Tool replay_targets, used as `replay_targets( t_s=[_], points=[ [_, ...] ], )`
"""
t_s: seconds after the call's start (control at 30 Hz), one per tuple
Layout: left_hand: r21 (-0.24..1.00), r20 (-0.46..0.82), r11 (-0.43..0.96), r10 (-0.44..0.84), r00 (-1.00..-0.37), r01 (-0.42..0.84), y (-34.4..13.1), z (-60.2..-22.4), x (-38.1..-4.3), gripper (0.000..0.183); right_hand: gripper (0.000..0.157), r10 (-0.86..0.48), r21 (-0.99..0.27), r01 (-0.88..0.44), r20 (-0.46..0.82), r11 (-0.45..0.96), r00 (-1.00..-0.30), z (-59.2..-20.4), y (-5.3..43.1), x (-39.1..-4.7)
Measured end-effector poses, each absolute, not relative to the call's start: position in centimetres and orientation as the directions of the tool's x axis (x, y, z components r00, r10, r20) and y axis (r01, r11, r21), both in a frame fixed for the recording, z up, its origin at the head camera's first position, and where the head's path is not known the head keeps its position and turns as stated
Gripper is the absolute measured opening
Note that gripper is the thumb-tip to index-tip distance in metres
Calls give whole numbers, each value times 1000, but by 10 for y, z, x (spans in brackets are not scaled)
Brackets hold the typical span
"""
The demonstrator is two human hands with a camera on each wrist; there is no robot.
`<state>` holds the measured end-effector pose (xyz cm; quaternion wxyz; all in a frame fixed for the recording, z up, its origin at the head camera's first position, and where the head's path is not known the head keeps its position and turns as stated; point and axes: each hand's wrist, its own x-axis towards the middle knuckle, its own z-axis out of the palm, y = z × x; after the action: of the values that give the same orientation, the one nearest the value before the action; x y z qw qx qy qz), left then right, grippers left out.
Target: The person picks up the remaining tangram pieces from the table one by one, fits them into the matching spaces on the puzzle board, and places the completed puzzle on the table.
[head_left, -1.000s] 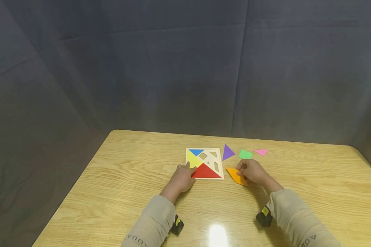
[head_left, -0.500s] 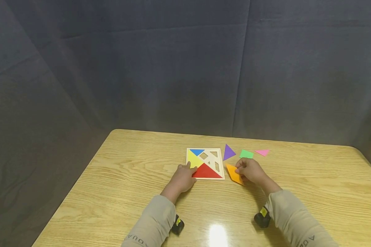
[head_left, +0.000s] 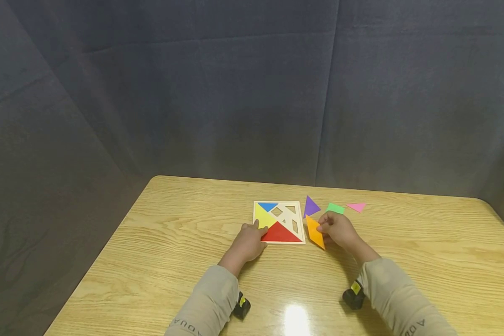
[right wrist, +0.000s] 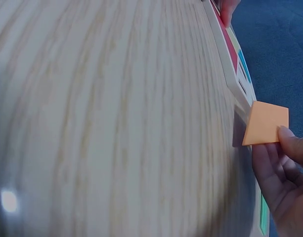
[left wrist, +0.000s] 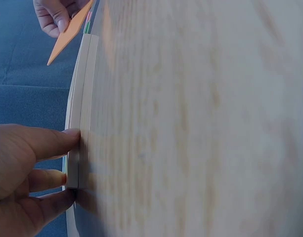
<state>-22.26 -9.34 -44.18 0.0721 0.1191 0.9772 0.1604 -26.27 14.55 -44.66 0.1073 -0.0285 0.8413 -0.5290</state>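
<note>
Right grip (head_left: 340, 231) pinches orange piece (head_left: 313, 232), left hand (head_left: 248, 242) touches board (head_left: 289, 222) — sleeve letters (head_left: 185, 325) include "A"

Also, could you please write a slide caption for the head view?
The left hand holds a partly filled tangram tray while the right hand pinches an orange parallelogram beside it.

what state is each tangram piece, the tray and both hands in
tangram tray: flat, partly filled
red triangle: set in tray
yellow triangle: set in tray, partly covered
blue triangle: set in tray
orange parallelogram: tilted, held
purple triangle: loose on table
green piece: loose, partly hidden
pink triangle: loose on table
left hand: gripping the tray's corner
right hand: pinching the orange parallelogram
</note>
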Motion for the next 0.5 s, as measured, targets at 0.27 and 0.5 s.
replay_targets(
  t_s=[0.27, 0.5],
  points=[
    [331, -99, 919, 260, -961, 215, -94, -441, -222, 43, 8, -155, -906, 48, -124, 419, -980, -447, 142, -264],
    [326, -98, 919, 267, -959, 223, -94, -442, -222, 43, 8, -128, -917, 62, -121, 393, -984, -447, 140, -264]
  ],
)
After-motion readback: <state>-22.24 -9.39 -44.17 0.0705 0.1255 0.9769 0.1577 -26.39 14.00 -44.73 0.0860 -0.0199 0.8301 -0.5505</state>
